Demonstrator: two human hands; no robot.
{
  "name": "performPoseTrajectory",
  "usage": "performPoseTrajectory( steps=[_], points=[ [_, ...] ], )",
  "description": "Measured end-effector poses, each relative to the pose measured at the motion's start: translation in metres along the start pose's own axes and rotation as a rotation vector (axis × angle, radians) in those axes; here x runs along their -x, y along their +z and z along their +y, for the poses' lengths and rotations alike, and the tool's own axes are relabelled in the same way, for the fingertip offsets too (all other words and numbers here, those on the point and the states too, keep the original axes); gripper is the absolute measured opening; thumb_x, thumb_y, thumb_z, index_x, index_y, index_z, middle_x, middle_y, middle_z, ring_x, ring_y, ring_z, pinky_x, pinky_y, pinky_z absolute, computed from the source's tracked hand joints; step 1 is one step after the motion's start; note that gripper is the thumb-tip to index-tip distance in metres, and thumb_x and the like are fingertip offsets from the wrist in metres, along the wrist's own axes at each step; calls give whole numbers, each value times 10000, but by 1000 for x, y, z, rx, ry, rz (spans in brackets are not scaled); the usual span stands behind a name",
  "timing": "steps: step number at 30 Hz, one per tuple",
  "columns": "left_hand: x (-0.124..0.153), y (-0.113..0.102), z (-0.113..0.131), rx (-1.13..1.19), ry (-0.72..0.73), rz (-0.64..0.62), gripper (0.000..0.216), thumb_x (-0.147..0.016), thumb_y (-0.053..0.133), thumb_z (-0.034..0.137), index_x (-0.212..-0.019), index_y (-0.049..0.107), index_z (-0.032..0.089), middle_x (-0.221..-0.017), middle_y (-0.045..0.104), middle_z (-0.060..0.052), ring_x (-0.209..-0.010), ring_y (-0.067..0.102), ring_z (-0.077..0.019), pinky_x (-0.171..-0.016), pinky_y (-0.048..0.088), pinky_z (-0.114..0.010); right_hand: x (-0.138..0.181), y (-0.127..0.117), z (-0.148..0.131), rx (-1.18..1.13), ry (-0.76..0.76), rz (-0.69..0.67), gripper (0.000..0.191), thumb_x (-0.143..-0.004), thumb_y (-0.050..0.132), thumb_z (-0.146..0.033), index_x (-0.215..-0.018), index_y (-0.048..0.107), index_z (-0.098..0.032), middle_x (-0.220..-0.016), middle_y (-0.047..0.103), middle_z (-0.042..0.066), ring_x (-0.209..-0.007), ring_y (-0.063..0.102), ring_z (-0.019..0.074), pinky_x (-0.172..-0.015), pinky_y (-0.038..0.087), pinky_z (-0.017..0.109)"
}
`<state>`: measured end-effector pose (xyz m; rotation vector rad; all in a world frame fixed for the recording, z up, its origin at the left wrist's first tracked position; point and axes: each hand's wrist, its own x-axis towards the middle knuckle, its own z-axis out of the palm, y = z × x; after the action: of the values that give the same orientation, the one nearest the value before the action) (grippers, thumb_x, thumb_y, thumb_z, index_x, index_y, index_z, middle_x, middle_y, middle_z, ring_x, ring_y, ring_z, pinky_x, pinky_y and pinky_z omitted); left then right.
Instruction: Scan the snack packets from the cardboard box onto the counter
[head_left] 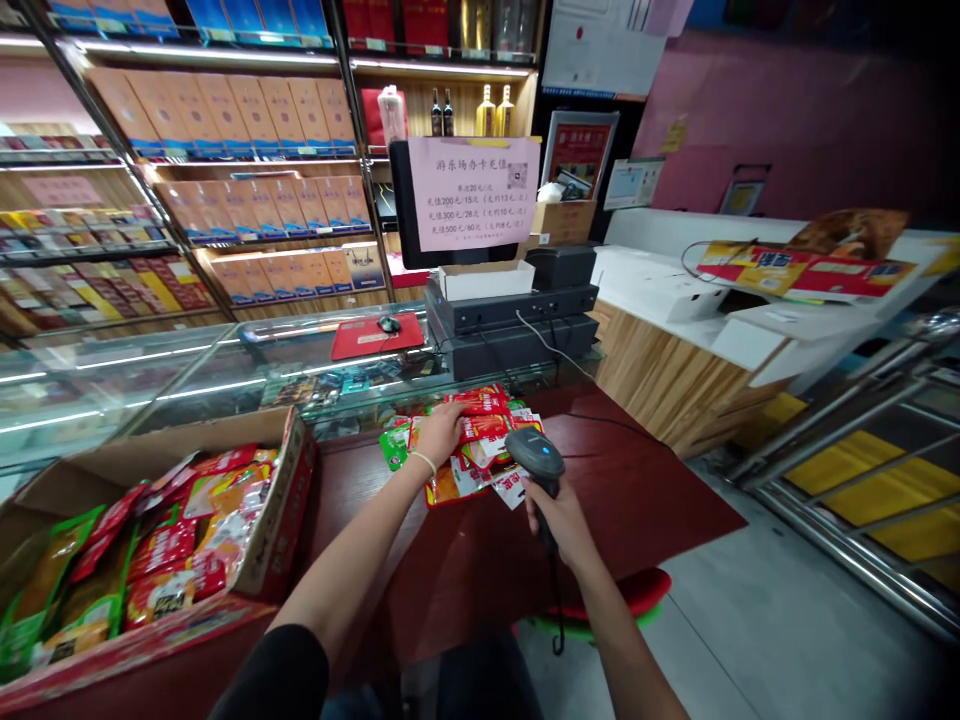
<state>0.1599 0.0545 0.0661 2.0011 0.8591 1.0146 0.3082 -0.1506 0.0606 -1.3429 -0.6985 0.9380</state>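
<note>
My right hand [561, 515] is wrapped round the handle of a black barcode scanner [534, 452], its cable hanging below the table edge. The scanner's head is over the right side of a loose pile of snack packets [457, 485], red, orange, white and green. My left hand [441, 432] is on the pile's left part, fingers bent against a red snack packet [484, 402]; the fingertips are partly hidden. The pile lies on a dark red tabletop [622, 470].
To the left stands an open cardboard box [298, 470] of similar packets. Behind the table are a glass counter [187, 375], a red mouse pad [352, 340], a cash drawer [517, 345] and a screen with a pink notice [472, 190]. A metal railing [847, 440] runs along the right.
</note>
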Motion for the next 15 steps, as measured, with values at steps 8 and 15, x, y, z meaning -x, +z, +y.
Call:
performPoseTrajectory(
  steps=[8, 15],
  points=[
    [51, -77, 47, 15, 4, 206, 230, -835, 627, 227, -1053, 698, 246, -1037, 694, -74, -982, 629, -253, -972, 453, -390, 11, 44, -22, 43, -47, -136, 398, -707, 752, -522, -783, 522, -206, -475, 532, -75, -305, 444, 83, -305, 344, 190],
    [115, -179, 61, -368, 4, 313, 252, -913, 541, 255, -1145, 636, 229, -1026, 711, -52, -927, 670, -177, -844, 535, -303, 20, 112, -26, 99, -38, -346, 379, -726, 740, -514, -762, 528, -202, -479, 519, -69, -308, 446, 86, -314, 346, 200]
  ],
)
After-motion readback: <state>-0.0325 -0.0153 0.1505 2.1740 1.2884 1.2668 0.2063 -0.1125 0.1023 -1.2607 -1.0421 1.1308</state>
